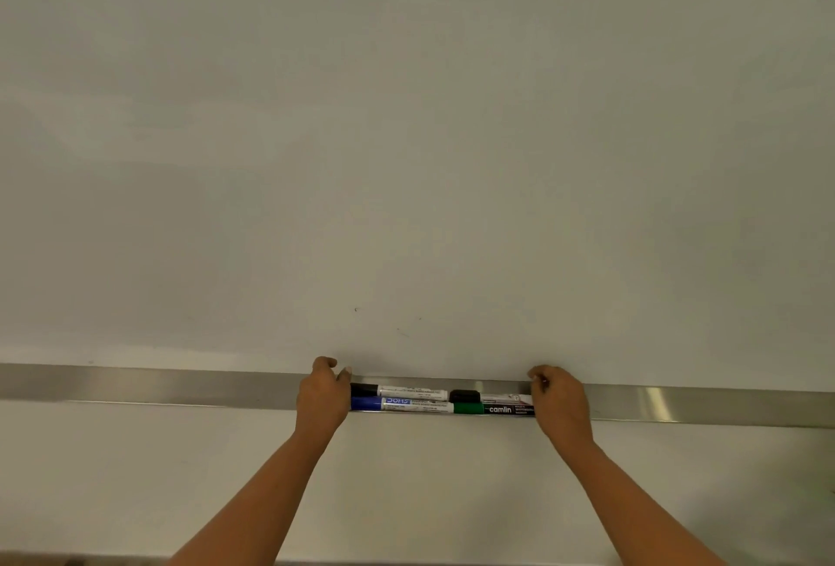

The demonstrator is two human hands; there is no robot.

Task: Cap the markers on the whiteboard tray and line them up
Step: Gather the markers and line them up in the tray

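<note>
Markers [443, 401] capped, hands [321, 398] [560, 403] bracketing, whiteboard [406, 136] behind

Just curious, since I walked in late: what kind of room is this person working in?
Probably a classroom or meeting room: a large whiteboard fills the view, with a metal tray beneath it holding capped markers.

Four markers [443, 400] lying in the tray [180, 387] below the whiteboard [406, 136], two rows of two end to end, left hand [323, 396] at their left ends, right hand [560, 403] at their right ends
</note>
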